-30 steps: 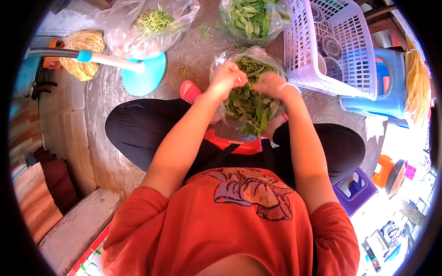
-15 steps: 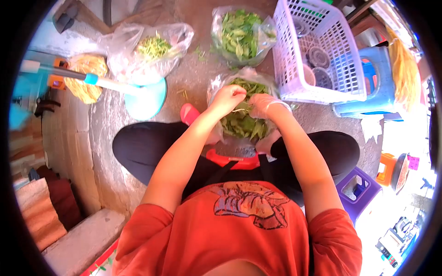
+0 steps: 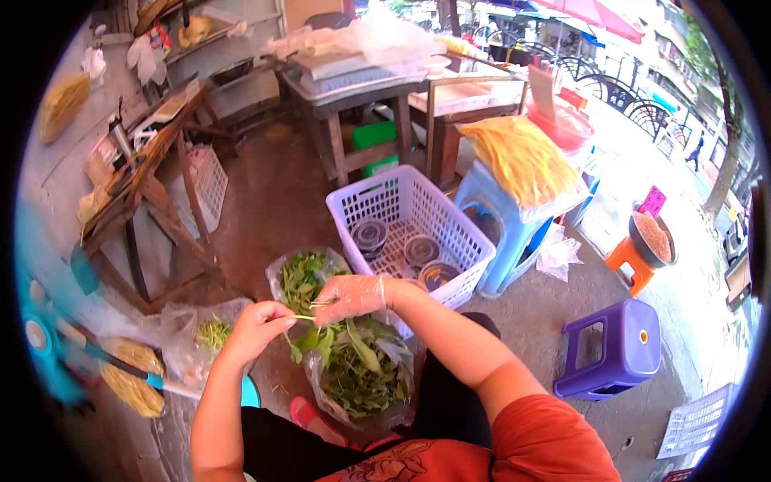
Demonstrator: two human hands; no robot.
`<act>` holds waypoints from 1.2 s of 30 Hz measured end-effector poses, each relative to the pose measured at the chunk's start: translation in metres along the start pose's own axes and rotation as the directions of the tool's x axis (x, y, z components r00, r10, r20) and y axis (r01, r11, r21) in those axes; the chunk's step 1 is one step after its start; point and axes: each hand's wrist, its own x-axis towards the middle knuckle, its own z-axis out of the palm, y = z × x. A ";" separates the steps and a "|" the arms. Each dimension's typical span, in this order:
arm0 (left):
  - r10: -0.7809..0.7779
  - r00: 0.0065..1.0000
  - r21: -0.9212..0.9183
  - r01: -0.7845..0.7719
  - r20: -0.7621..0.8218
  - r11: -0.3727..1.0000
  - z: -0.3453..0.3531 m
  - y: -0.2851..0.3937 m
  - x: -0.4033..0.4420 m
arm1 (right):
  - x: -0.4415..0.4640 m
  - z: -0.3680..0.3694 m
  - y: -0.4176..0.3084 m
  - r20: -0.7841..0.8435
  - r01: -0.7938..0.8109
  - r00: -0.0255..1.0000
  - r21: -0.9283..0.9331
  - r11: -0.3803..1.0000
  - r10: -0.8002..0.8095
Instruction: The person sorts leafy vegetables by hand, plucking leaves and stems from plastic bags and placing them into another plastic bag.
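Note:
My left hand [image 3: 259,331] is bare and pinches one end of a thin green stem [image 3: 303,317]. Clear plastic covers my right hand [image 3: 350,297], whose closed fingers grip the same stem along with other stalk ends; leaves hang just below them. Under both hands, an open plastic bag full of leafy greens [image 3: 363,377] rests on the ground between my legs. Partly hidden behind my right hand is a second bag of loose green leaves [image 3: 302,277]. To the left lies a clear bag with a small heap of picked stems [image 3: 214,332].
A lilac plastic basket [image 3: 474,255] with round lids inside stands ahead. Right of it, a blue stool [image 3: 499,209] carries a bag of yellow strips [image 3: 522,161]. A purple stool [image 3: 614,345] stands at right. At left, a turquoise fan [image 3: 48,337] sits beside a wooden frame [image 3: 173,169].
The view has tilted up and swung, bringing in tables and the street. My hands have risen from the bag of greens, and a stem now stretches between them.

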 end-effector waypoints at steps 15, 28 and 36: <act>-0.289 0.919 -0.439 0.151 -0.267 0.886 0.033 -0.066 -0.003 | 0.076 0.051 0.081 -0.457 -0.023 0.885 -0.228 0.974 -0.086; -0.274 0.852 -0.324 0.133 -0.445 0.937 0.050 -0.034 0.006 | 0.052 0.049 0.069 -0.613 -0.161 0.689 0.390 0.907 0.386; -0.282 0.863 -0.384 0.113 -0.419 0.916 0.044 -0.031 0.022 | 0.045 0.039 0.058 -0.515 0.033 0.852 0.225 0.974 0.090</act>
